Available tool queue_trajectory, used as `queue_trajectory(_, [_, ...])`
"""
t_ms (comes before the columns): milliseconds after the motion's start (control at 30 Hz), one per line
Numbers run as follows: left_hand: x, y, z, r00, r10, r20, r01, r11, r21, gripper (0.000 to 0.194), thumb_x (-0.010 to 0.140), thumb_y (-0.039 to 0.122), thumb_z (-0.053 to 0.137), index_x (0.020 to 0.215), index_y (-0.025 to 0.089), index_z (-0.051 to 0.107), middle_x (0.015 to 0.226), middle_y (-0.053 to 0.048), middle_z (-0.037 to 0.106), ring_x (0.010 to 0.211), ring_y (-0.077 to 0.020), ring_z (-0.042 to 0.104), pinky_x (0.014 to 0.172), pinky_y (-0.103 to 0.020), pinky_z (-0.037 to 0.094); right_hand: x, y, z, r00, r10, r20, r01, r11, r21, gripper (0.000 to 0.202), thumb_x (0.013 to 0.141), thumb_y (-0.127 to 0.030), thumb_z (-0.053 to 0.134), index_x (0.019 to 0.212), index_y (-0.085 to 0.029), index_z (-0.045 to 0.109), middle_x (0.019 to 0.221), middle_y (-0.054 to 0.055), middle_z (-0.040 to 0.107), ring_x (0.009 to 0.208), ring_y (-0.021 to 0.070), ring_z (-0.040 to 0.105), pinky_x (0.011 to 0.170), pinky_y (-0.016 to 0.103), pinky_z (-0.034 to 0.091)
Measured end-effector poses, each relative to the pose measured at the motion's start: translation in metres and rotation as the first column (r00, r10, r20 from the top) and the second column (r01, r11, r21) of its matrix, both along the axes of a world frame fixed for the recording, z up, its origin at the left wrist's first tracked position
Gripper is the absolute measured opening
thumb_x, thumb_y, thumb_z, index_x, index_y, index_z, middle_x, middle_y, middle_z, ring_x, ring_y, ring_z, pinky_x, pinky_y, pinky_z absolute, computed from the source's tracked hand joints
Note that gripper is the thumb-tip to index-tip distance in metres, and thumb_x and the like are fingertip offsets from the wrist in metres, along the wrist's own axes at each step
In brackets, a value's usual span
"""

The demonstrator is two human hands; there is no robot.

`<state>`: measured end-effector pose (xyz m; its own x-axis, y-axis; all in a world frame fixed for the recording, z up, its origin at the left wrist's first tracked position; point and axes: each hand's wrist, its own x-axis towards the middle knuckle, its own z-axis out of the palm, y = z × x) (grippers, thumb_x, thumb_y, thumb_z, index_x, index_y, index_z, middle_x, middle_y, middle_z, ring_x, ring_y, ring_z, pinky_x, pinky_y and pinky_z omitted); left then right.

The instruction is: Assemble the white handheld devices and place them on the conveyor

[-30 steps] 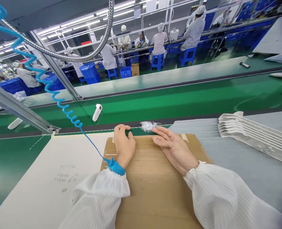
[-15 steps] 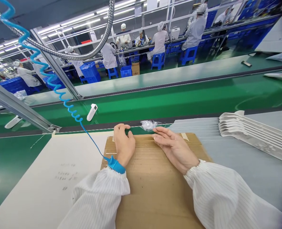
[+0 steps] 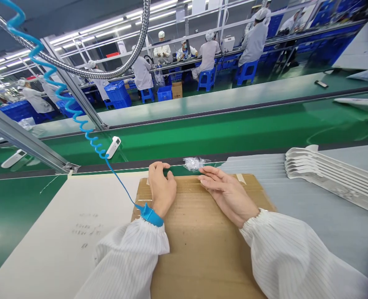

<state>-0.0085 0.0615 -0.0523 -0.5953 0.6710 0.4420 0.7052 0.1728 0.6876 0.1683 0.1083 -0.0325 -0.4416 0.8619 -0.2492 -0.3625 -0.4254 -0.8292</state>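
Observation:
My left hand rests near the far left corner of a brown cardboard sheet, its fingers bent and the thumb apart from them, with nothing seen between. A blue wrist strap circles that wrist. Over the cardboard's far right part, my right hand has its fingers stretched out and holds nothing. Its fingertips are close to a crumpled clear plastic bag lying just beyond the cardboard's far edge; I cannot tell whether they touch.
White plastic parts lie nested on grey foam sheeting at right. White handheld devices lie on the green conveyor belt. A coiled blue cord hangs at left above a white board. Seated co-workers are beyond.
The white devices on the green belt have shifted left, as has the white item at the far right. Both my hands and the cardboard stay in place.

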Motion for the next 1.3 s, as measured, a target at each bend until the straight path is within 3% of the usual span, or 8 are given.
queue_trajectory(1300, [-0.0003, 0.0002, -0.0012, 1.0, -0.011, 0.015, 0.011, 1.0, 0.025, 0.021, 0.079, 0.003, 0.057, 0.094, 0.018, 0.06, 0.108, -0.009, 0.058, 0.105, -0.0241, 0.058, 0.096, -0.045, 0.049, 0.0001, 0.0006, 0.0003, 0.999, 0.032, 0.011, -0.032, 1.0, 0.0, 0.031, 0.065, -0.02, 0.088, 0.092, -0.024, 0.074, 0.101, 0.001, 0.07, 0.104, 0.0172, 0.061, 0.109, 0.033, 0.04])
